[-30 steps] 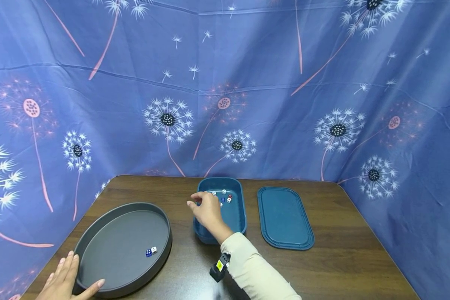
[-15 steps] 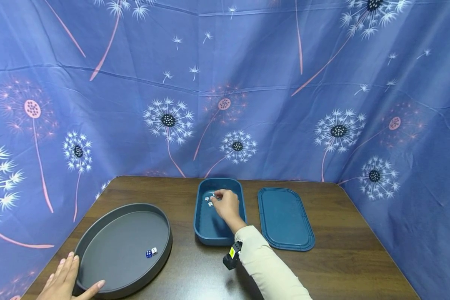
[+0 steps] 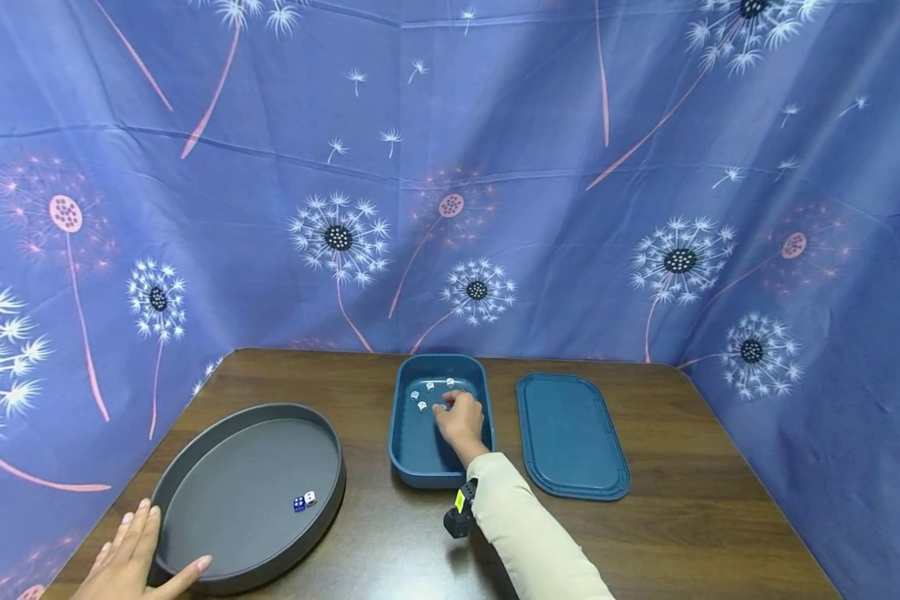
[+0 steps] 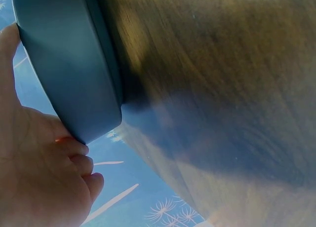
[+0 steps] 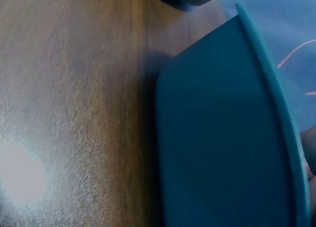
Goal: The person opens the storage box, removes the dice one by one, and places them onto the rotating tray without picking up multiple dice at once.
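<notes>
My right hand (image 3: 462, 423) reaches down into a blue plastic box (image 3: 429, 454), thumb and index finger bent toward the dice at its far right. Whether a die is between the fingertips I cannot tell. Several white dice (image 3: 422, 407) lie uncovered on the box floor, left of the hand; others are hidden behind it. My left hand (image 3: 123, 554) rests against the near left rim of a round dark grey tray (image 3: 240, 467), fingers extended. Inside that tray, a blue die (image 3: 298, 503) and a white die (image 3: 311, 497) lie side by side.
A flat blue lid (image 3: 573, 437) lies on the wooden table (image 3: 690, 500) to the right of the box. Behind the table hangs a blue dandelion-print cloth (image 3: 555, 250). The box's side wall (image 5: 222, 123) fills much of the right wrist view.
The right hand has moved from the box's left edge to the right, down among the dice, uncovering the white ones on the left. The left hand and tray have stayed put.
</notes>
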Motion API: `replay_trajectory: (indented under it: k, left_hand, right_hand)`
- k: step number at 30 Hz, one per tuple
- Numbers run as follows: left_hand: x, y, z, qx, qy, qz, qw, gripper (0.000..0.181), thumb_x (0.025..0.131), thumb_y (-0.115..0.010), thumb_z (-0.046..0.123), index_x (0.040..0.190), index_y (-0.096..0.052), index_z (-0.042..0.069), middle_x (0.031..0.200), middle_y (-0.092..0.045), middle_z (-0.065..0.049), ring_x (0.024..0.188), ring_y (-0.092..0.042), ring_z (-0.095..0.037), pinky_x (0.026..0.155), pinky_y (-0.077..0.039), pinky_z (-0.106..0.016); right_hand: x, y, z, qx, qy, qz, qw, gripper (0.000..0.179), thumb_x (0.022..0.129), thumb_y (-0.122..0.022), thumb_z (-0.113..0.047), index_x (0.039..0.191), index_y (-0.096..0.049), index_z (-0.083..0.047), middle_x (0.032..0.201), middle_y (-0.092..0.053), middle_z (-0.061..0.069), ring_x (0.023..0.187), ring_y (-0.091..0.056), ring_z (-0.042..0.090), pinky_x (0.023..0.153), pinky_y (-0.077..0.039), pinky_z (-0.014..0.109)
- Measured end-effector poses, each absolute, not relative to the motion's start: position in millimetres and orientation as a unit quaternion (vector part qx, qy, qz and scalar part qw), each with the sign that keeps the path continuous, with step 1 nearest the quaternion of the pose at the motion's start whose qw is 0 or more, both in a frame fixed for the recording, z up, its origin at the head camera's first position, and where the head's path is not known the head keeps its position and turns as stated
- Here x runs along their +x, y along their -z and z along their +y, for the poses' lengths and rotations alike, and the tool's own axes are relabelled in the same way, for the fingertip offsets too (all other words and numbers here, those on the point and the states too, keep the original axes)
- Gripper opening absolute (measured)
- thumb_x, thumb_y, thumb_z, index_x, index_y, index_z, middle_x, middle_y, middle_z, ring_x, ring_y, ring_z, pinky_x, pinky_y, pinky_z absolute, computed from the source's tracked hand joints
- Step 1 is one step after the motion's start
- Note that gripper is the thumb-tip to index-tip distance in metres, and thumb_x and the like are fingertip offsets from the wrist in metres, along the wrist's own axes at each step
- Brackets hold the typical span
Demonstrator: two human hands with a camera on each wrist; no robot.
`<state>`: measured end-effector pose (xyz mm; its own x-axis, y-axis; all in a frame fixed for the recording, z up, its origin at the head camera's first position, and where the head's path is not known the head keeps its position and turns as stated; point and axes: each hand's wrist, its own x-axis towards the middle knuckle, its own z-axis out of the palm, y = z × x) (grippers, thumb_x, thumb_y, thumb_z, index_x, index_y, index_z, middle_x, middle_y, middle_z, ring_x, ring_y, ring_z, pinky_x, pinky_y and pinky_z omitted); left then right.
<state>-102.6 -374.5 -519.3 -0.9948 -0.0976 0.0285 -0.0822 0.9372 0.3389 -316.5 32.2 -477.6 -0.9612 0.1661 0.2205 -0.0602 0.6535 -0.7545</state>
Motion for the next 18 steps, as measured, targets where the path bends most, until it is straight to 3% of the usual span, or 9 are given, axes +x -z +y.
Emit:
replay_trajectory:
  k: [18]
  left_hand:
    - [-102.9, 519.4, -370.9, 0.058, 0.168, -0.984, 0.02, 0.117, 0.085, -0.053, 0.068, 0.141, -0.004, -0.023, 0.147, 0.012, -0.04, 0.132, 0.017, -0.057, 0.101, 0.019, -0.066]
  right_hand:
    - [-318.0, 492.8, 36.2, 0.005, -0.344, -0.935, 0.089, 0.039, 0.078, -0.077, -0.012, 0.114, -0.069, -0.003, 0.108, -0.065, 0.022, 0.104, -0.061, 0.039, 0.089, -0.049, 0.049]
